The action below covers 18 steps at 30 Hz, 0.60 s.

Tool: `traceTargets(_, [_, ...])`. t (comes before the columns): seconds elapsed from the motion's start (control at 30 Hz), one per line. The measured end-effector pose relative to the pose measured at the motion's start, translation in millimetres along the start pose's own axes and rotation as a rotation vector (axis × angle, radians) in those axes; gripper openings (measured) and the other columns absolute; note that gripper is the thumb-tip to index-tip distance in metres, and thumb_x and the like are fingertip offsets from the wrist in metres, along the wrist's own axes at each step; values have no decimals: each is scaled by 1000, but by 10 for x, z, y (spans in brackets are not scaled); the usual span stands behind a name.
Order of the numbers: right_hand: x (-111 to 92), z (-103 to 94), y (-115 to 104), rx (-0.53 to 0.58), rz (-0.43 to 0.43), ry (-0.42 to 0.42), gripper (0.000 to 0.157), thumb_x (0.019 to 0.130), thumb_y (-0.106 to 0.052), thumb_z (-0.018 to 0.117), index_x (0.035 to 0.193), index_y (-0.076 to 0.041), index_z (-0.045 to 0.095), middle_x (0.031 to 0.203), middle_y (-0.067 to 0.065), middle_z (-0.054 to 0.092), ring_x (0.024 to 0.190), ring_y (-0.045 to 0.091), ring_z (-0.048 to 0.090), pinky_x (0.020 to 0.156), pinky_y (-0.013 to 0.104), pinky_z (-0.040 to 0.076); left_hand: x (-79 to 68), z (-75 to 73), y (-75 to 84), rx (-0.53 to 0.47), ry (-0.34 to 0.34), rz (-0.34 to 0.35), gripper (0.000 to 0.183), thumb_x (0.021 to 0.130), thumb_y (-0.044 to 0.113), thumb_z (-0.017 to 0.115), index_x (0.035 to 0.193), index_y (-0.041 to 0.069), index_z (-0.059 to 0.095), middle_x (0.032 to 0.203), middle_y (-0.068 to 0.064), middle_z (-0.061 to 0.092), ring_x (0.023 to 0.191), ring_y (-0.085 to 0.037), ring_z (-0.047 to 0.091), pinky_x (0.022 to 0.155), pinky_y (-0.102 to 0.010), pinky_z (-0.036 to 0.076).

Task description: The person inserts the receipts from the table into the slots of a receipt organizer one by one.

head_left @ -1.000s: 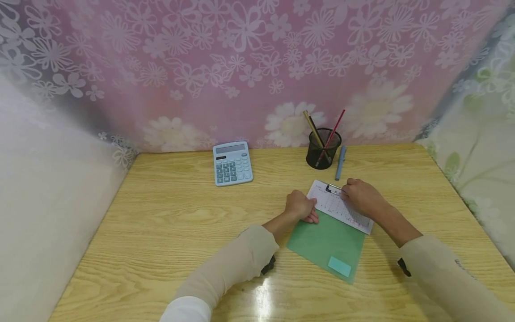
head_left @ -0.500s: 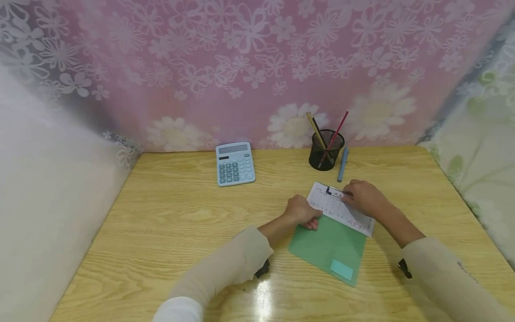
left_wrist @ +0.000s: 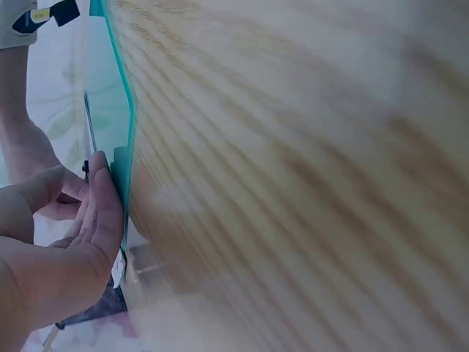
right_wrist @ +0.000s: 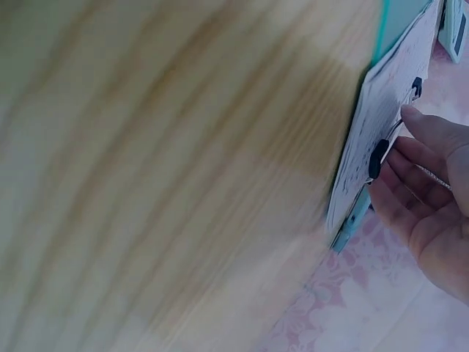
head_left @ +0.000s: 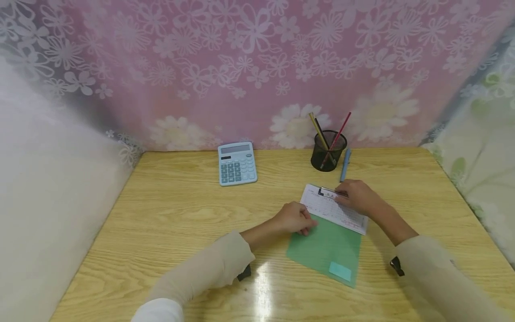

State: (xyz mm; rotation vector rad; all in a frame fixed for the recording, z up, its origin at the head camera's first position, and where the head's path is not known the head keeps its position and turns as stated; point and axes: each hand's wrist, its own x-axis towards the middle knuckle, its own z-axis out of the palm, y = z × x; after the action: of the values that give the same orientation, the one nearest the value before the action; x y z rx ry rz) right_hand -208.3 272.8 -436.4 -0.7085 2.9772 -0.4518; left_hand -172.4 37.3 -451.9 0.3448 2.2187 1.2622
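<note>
A green clipboard [head_left: 322, 250] lies slanted on the table, a pale blue label [head_left: 339, 271] near its lower edge. Printed paper sheets [head_left: 322, 206] cover its upper half, below a metal clip [head_left: 325, 192]. My right hand [head_left: 360, 197] pinches this clip; in the right wrist view the thumb lies on the clip's bar between its black ends, with the other fingers at its far side. At the clipboard's left edge is my left hand [head_left: 295, 218], its fingers extended along the green board [left_wrist: 121, 95] and its thumb apart in the left wrist view.
Behind the clipboard stands a black mesh pen cup [head_left: 327, 156] with several pencils. A blue pen [head_left: 345, 165] lies beside it, close to the right hand. Farther left at the back is a light blue calculator [head_left: 237, 164]. A floral cloth [head_left: 241, 89] hangs behind the table.
My left hand has let go of the sheets' lower left corner and drawn back slightly left. The right hand has stayed at the clip, shifting a little left along with the clipboard.
</note>
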Motion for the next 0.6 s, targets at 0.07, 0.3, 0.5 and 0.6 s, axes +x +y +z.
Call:
traceTargets(0.07, [48, 21, -34, 3, -10, 1, 22, 86, -13, 68, 101, 3, 69, 92, 13, 68, 87, 30, 65, 78, 47, 53, -25, -52, -48, -26, -21, -2, 20, 86, 24, 71, 78, 9, 61, 60, -5, 67, 53, -12, 65, 52, -24, 56])
traceTargets(0.3, [231, 66, -225, -1, -36, -4, 22, 86, -13, 68, 102, 3, 69, 93, 13, 68, 88, 29, 65, 80, 46, 53, -171, -202, -162, -72, -53, -12, 19, 88, 25, 68, 83, 8, 62, 66, -5, 69, 58, -12, 66, 55, -25, 57])
traceTargets(0.5, [364, 117, -360, -33, -30, -12, 24, 88, -13, 67, 106, 1, 69, 100, 14, 68, 94, 32, 65, 85, 47, 53, -289, -333, -247, -55, -73, -7, 20, 88, 28, 68, 86, 9, 63, 71, -6, 70, 63, -14, 67, 57, -25, 56])
traceTargets(0.6, [441, 156, -419, -45, -13, -13, 25, 88, -14, 66, 109, 0, 68, 102, 14, 68, 97, 31, 64, 87, 47, 52, -363, -480, -300, -47, -72, 5, 20, 89, 28, 66, 89, 9, 64, 78, -8, 71, 68, -16, 68, 59, -25, 55])
